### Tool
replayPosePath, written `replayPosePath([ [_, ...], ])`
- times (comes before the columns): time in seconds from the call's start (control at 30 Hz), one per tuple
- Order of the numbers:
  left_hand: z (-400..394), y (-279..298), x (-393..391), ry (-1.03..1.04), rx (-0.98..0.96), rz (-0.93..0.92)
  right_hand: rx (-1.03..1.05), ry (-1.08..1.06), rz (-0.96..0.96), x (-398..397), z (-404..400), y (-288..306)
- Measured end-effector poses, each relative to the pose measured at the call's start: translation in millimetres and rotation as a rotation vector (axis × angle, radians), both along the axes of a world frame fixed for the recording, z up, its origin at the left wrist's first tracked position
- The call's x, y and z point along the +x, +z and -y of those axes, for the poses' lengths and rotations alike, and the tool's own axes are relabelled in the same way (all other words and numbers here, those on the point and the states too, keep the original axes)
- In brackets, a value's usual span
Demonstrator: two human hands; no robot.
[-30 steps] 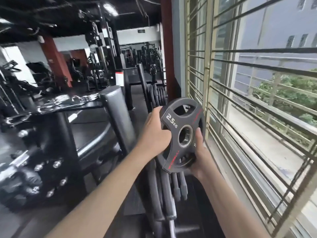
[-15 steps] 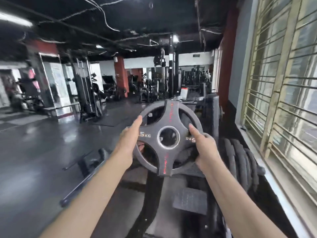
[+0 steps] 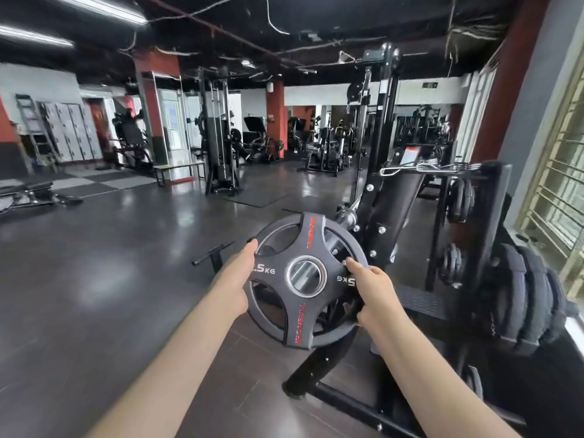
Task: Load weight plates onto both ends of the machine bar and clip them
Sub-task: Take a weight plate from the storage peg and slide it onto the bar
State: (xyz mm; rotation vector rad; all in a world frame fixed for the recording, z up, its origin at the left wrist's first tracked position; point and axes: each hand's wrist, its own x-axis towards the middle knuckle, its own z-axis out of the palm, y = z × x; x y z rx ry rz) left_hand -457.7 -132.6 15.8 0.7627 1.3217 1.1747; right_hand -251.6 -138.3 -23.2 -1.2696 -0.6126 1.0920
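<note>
Now our left hand (image 3: 235, 287) and right hand (image 3: 368, 287) grip opposite rims of the weight plate (image 3: 305, 279), its face toward us. Beyond the plate, the machine bar (image 3: 346, 214) runs up and rightward, its chrome showing through the plate's centre hole.

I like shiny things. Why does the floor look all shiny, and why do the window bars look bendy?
In the head view, the dark floor mirrors the ceiling strip lights and window daylight as pale glare; the wide-angle lens bows the window bars at the right edge; far machines look soft, while the weight plate is sharp.
</note>
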Motion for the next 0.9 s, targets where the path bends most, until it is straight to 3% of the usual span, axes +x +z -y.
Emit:
replayPosePath([
  [0.1, -6, -18, -12, 0.012, -0.176, 0.000, -0.040, 0.002, 0.041, -16, 3, -9],
  [0.23, -9, -33, -19, -0.042, -0.269, 0.019, -0.001, -0.011, 0.099, -28, 7, -21],
  [0.9, -49, -53, -12, -0.222, -0.161, 0.186, 0.091, -0.168, 0.235, -65, 18, -30],
])
